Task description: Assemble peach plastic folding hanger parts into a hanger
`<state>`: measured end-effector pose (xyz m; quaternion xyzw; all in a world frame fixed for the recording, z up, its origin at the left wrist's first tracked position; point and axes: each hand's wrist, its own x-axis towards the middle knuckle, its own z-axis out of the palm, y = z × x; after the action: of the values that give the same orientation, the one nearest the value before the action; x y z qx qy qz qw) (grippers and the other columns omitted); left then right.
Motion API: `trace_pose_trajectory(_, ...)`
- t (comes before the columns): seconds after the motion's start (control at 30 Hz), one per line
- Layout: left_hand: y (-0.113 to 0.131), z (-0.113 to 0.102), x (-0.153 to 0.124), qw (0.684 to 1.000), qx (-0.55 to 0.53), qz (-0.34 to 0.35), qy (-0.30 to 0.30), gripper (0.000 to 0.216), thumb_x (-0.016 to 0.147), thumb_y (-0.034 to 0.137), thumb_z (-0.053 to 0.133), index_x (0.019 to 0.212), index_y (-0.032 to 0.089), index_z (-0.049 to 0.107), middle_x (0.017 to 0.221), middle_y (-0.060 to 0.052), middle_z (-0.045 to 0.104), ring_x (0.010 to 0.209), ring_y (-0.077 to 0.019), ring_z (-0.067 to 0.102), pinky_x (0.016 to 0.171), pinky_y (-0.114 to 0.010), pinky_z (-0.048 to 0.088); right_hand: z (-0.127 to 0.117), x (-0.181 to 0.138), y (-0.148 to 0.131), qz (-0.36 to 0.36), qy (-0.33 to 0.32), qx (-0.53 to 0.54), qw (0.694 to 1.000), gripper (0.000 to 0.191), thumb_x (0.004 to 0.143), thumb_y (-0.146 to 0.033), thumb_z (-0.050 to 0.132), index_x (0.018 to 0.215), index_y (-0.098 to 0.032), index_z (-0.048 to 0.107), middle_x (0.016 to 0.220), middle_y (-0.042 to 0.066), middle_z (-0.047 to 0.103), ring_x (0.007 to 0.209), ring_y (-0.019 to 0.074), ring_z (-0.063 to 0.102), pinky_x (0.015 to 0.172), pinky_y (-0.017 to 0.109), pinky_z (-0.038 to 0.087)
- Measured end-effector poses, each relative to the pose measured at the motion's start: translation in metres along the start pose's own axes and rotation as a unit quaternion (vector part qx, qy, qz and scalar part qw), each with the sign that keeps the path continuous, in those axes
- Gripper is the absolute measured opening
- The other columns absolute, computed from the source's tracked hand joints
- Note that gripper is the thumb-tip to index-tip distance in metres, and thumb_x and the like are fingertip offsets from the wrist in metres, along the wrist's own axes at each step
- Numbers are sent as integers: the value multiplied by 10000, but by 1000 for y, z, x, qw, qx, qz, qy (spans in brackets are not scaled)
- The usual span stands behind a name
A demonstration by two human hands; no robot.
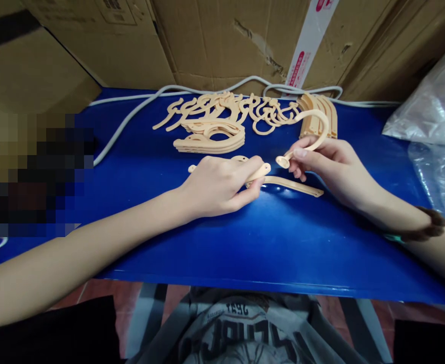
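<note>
My right hand (323, 162) pinches a cream plastic hanger hook (323, 121) by its stem, the curve pointing up and its round flat base toward my left hand. My left hand (222, 184) is closed round a cream hanger arm (261, 172), whose rounded end with a small hole sticks out past the thumb. The two pieces are apart, with a small gap between them. Under and beside my left hand, another long hanger arm (294, 186) reaches right along the blue table. Part of what lies beneath that hand is hidden.
Behind my hands lie a stack of hanger parts (211, 144), a heap of loose hooks (241, 106) and stacked curved arms (317, 121). A white cable (131, 114) runs along the back by cardboard boxes (222, 40). Clear plastic bags (431, 96) stand at the right.
</note>
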<state>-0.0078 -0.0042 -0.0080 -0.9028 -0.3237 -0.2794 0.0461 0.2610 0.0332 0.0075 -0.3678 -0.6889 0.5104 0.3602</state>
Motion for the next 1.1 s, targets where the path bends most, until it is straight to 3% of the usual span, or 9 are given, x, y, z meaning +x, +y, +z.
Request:
trace_pose_trajectory(0.13,-2,4,-3,999,12,31,14,305,1157,233,485,1039,144,752,688,26,692,544,-159,591,501,-297,303,-2,-1,4,47,-12,27,998,461,833,-625,1024,880,-223,802,750,-17,707,642,120,609,627,274,538)
trace_pose_trajectory(0.27,-3,6,-2,999,30,38,2,350,1194,255,473,1049,140,769,814,-16,794,580,-156,629,512,-305,330,-3,0,8,44,7,65,997,433,782,-561,1071,875,-224,815,709,-39,694,621,104,606,639,268,551)
trace_pose_trajectory(0.4,-3,7,-1,999,33,36,14,350,1211,265,493,1005,163,756,830,-20,774,696,-191,687,579,-335,410,-4,3,11,56,19,100,993,451,726,-536,1109,875,-214,831,794,-22,758,633,87,618,637,253,558)
trace_pose_trajectory(0.63,-4,10,4,988,106,102,41,467,1275,250,348,1164,100,777,962,-88,784,889,-267,681,842,-379,580,-7,3,13,58,15,128,990,554,712,-442,1136,1010,-236,717,865,-37,797,653,99,646,634,265,549)
trace_pose_trajectory(0.8,-3,11,7,984,105,130,58,525,1290,261,291,1143,85,763,921,-82,763,809,-259,627,798,-372,557,-8,1,14,73,9,148,986,658,703,-436,1150,1096,-260,653,892,-40,816,681,109,676,647,256,554)
trace_pose_trajectory(1.1,2,14,6,984,92,136,67,516,1298,297,302,1178,79,754,963,-99,810,831,-254,664,810,-358,568,-11,-2,16,56,-33,134,989,583,804,-425,1096,1165,-253,672,941,-30,800,788,125,733,724,266,593)
